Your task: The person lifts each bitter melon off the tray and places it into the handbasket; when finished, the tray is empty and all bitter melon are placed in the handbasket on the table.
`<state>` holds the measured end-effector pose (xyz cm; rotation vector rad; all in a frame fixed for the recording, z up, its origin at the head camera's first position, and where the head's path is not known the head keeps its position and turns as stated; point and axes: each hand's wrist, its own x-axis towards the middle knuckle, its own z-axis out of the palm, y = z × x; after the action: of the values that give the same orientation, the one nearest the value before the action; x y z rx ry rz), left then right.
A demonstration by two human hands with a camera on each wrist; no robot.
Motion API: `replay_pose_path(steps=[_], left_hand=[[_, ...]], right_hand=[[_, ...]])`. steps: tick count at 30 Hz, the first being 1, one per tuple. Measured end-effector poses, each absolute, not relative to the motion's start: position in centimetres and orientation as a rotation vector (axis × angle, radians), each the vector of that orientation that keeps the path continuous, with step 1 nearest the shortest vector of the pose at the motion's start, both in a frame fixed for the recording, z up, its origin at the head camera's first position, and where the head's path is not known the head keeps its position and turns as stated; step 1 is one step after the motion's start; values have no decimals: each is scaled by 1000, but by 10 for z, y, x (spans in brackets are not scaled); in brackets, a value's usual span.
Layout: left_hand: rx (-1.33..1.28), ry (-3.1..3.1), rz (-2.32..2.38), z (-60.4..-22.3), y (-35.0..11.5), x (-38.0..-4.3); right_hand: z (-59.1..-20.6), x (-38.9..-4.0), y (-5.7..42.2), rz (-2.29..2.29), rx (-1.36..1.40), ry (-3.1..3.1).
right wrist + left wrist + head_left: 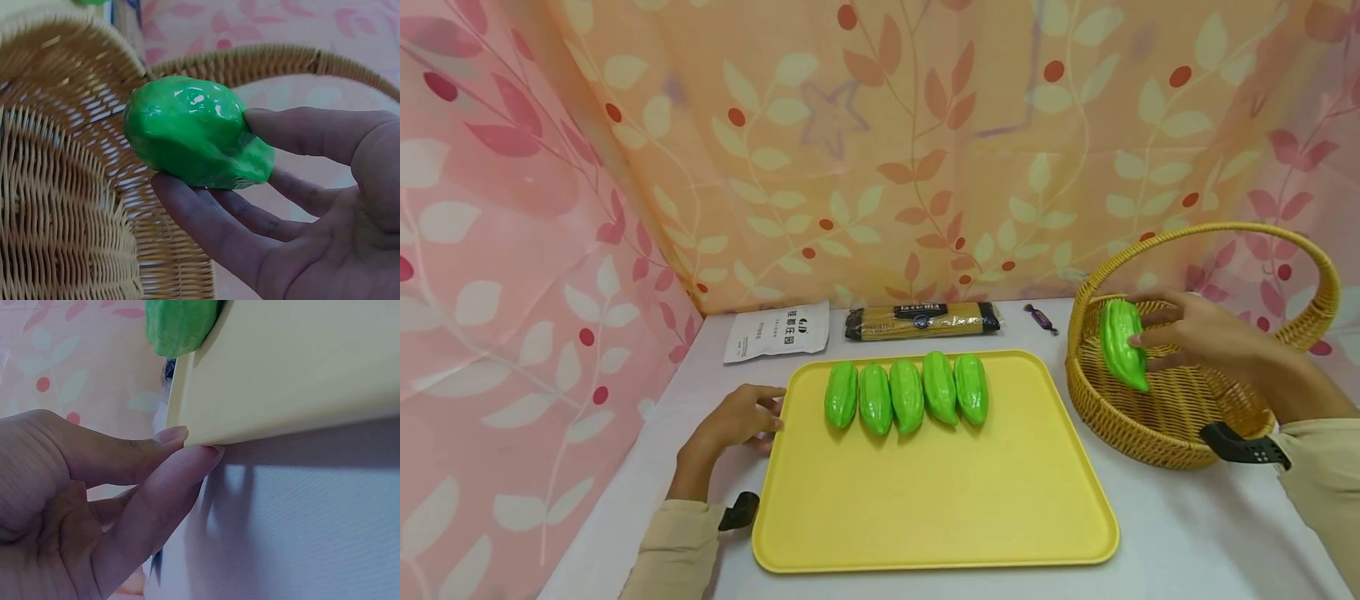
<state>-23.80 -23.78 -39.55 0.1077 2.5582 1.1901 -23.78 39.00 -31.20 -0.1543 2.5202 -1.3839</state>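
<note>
My right hand [1206,337] grips a glossy green bitter melon [1122,343] over the wicker basket [1097,408]. In the right wrist view, the thumb presses one side of the bitter melon [187,128] and the fingers lie along the other. My left hand [741,421] is at the left edge of the yellow tray [940,500]. Up close in the left wrist view, thumb and forefinger of the left hand [119,481] pinch the tray's rim [206,434]. Several more bitter melons [907,396] lie side by side in a row on the tray's far half.
Behind the tray lie a white pouch [778,332], a clear pack of spaghetti [925,322] and a small purple-wrapped candy [1041,318]. The basket's tall arched handle [1225,227] rises beside the right hand. Patterned cloth [887,167] hangs along the table's back and sides.
</note>
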Motion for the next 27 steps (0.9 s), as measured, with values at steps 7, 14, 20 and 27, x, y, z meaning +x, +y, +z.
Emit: replay_pose_path(steps=[7, 14, 20, 27], left_hand=[[97, 2576, 1167, -396, -238, -238], [68, 2562, 1171, -395, -238, -238], [72, 2560, 1189, -396, -238, -238], [111, 2572, 1189, -398, -240, -239]], right_hand=[[-322, -259, 401, -1366, -159, 2457], [-333, -274, 404, -1346, -116, 2386], [-346, -285, 405, -1370, -46, 2319], [-354, -290, 402, -1345, -16, 2278]])
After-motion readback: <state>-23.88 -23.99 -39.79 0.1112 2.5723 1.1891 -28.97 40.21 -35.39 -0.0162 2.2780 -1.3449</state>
